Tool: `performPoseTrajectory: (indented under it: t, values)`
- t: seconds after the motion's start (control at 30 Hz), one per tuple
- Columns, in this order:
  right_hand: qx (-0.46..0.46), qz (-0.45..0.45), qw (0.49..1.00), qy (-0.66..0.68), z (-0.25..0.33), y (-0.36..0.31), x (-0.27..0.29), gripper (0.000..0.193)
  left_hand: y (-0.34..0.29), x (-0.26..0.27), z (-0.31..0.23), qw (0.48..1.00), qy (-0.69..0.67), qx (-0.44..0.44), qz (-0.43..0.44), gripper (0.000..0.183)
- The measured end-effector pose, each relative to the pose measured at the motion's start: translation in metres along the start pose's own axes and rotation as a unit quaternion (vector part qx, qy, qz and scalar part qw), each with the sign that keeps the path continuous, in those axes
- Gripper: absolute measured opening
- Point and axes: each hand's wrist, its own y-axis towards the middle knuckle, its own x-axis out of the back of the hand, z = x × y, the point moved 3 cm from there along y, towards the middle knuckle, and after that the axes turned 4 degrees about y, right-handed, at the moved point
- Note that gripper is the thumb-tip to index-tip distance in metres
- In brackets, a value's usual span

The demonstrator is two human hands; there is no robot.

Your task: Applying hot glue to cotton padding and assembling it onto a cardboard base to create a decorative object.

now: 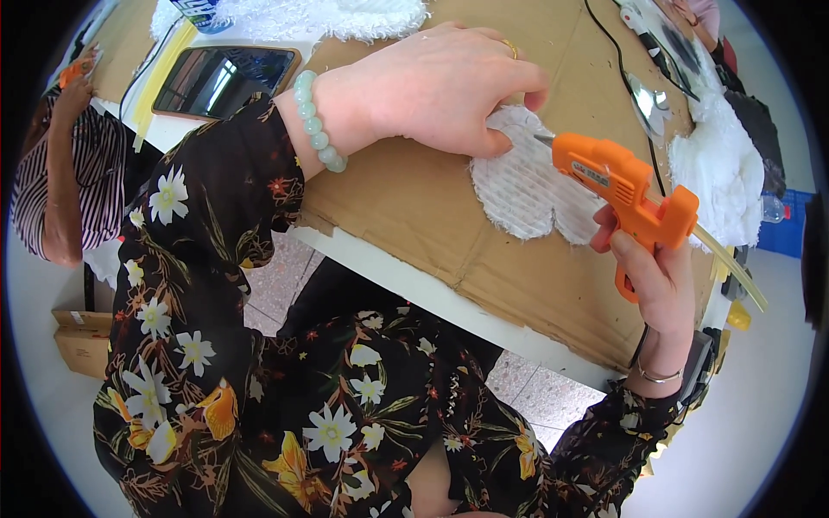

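On cardboard [432,216] — ribbed white patch [522,194], fluffy-edged.

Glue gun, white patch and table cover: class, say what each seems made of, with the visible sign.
Glue gun: orange plastic by its smooth moulded body, with a metal-looking nozzle. White patch: probably woven fabric, ribbed, with frayed, fuzzy edges. Table cover: brown cardboard, matte, creased and torn at the edge.
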Motion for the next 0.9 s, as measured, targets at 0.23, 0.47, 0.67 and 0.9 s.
performPoseTrajectory:
  t: [0.23,0.47,0.67,0.9]
  values:
    - [-0.005,0.013,1.000,-0.027,-0.001,0.006,-0.003,0.036,-0.001,-0.002,0.000,1.000,-0.007,0.000,-0.001,0.036]
    - [-0.013,0.015,0.999,-0.034,0.004,0.000,0.001,0.039,-0.002,-0.002,0.000,1.000,-0.003,-0.012,-0.015,0.036]
    - [-0.005,0.009,1.000,-0.027,0.008,0.001,-0.001,0.042,-0.002,-0.002,-0.003,1.000,0.005,-0.014,-0.022,0.035]
    - [-0.008,0.014,1.000,-0.011,0.003,0.005,0.001,0.039,-0.009,0.005,-0.015,0.970,0.057,-0.144,-0.186,0.023]
